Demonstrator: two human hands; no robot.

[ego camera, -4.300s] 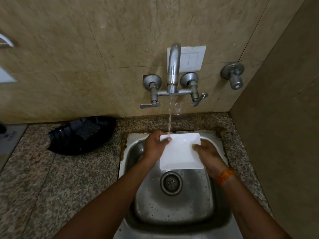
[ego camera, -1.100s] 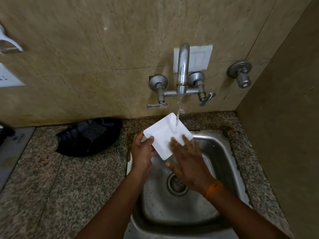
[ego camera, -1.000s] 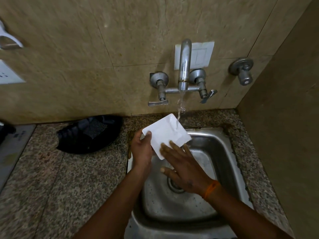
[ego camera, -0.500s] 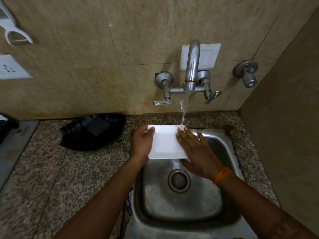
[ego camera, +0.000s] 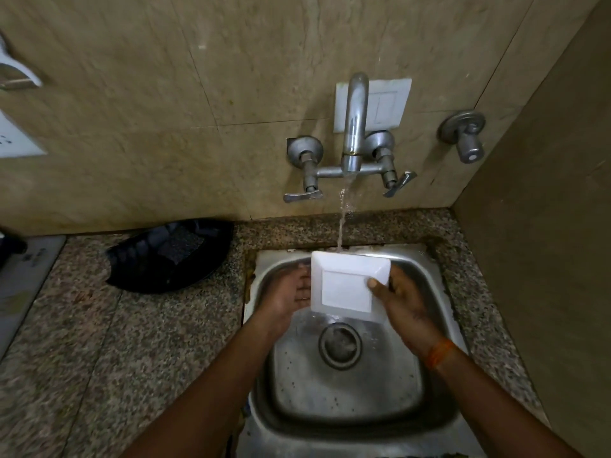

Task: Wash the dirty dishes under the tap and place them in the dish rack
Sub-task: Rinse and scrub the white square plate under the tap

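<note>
A square white plate is held over the steel sink, its hollow side facing up at me. Water runs from the wall tap onto the plate's far edge. My left hand grips the plate's left edge, fingers underneath. My right hand holds the right edge with the thumb on the plate's inner face. An orange band sits on my right wrist.
A black dish rack lies on the granite counter left of the sink, against the tiled wall. A second valve sticks out of the wall at right. A side wall closes off the right. The drain sits below the plate.
The plate has been turned over, now showing its hollow side. My right hand went from lying flat on the plate to gripping its right edge. The plate sits lower in the sink.
</note>
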